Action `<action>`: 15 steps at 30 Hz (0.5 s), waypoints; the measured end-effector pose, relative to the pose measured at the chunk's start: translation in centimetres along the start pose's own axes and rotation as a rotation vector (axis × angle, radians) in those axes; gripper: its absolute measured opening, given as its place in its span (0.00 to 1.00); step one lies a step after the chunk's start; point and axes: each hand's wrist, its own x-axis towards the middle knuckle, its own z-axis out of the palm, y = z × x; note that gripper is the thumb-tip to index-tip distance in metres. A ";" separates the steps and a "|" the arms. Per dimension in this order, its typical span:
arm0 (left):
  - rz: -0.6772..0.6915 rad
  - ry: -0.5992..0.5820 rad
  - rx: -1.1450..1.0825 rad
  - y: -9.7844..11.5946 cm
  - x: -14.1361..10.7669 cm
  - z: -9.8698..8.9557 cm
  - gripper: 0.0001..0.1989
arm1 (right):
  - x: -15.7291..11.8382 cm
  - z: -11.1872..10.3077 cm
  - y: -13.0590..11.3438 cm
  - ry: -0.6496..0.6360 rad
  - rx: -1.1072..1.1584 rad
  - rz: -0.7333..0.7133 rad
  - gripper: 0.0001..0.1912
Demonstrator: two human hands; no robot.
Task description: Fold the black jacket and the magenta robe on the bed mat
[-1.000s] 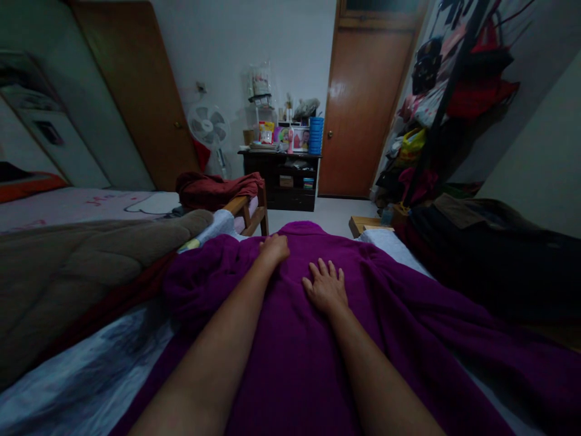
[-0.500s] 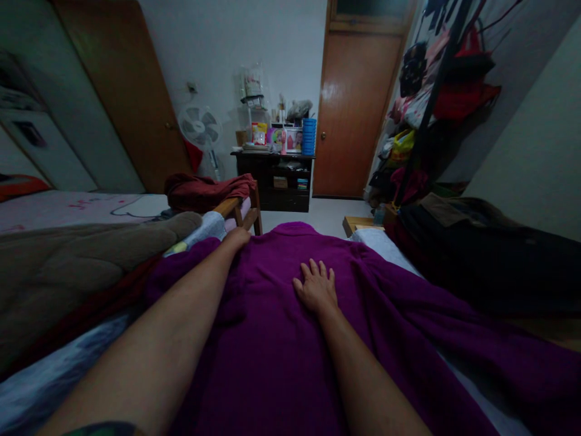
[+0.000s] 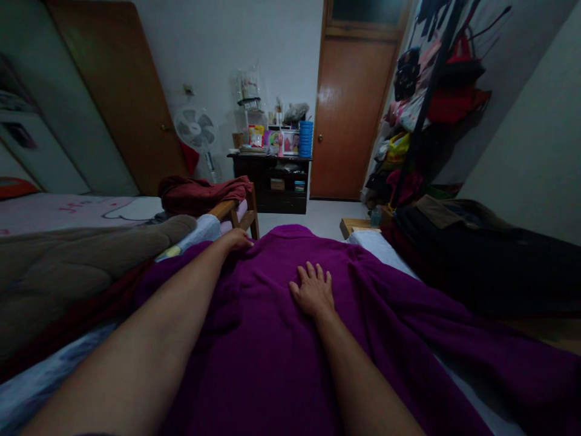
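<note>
A purple long-sleeved garment lies spread on the bed, its collar at the far end and one sleeve stretched out to the right. My left hand is closed on the cloth at the garment's left shoulder. Below that hand the left part of the garment is bunched, partly hidden by my forearm. My right hand rests palm down on the upper middle of the garment, fingers spread, holding nothing.
A thick brown blanket lies to the left, with a dark red cloth beyond it. Dark folded clothes are piled at the right. Farther off stand a fan, a black cabinet and a wooden door.
The view has shifted slightly. My left hand stays at the garment's left shoulder, its fingers now reaching a little more to the right. My right hand remains flat on the cloth.
</note>
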 end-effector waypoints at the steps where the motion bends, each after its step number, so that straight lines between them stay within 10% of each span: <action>1: -0.003 0.022 0.030 -0.1 0.0 0.0 0.10 | 0.0 0.0 0.0 0.001 0.004 -0.003 0.32; 10: 0.070 0.275 0.284 1.6 -2.6 2.2 0.17 | -0.1 -0.2 -0.1 -0.011 0.005 0.007 0.32; 15: 0.284 0.178 0.295 4.7 -3.3 4.6 0.21 | -0.1 -0.2 -0.1 -0.004 0.016 0.001 0.32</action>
